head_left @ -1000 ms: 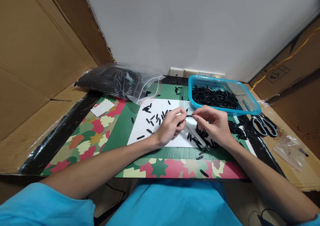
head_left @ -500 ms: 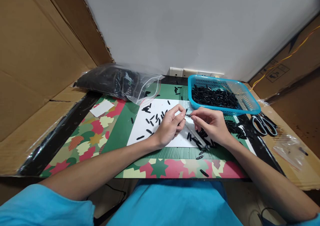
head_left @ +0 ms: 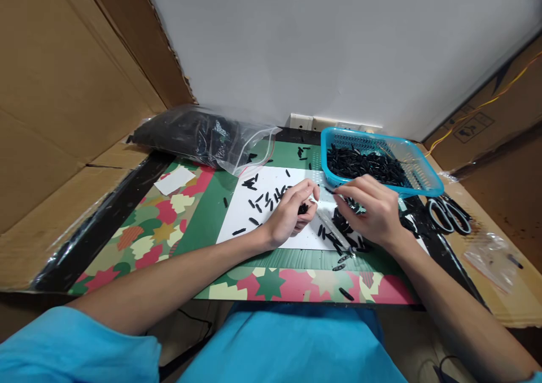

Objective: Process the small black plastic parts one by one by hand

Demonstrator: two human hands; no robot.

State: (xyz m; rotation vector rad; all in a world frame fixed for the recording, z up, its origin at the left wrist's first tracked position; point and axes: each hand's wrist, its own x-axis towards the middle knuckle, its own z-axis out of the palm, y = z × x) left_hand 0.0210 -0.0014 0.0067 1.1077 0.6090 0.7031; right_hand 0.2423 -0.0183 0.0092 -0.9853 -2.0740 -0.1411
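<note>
- I work from the head view, taking the blue basket point(head_left: 417, 190) as landmark; the black piece point(head_left: 329, 191) sits just in front of its near-left corner
- Right hand point(head_left: 372, 208): thumb and forefinger nearly together, pinching the piece by one end, the other end pointing free towards the left hand point(head_left: 291, 210)
- Left hand, left of the basket and nearer me: fingers curled round a small dark clump point(head_left: 302, 208); I cannot tell whether the thumb presses it
- To handle well, I judge: pinch lightly at the very end, keep the free end visible, steady both wrists, cup the clump without squeezing
</note>
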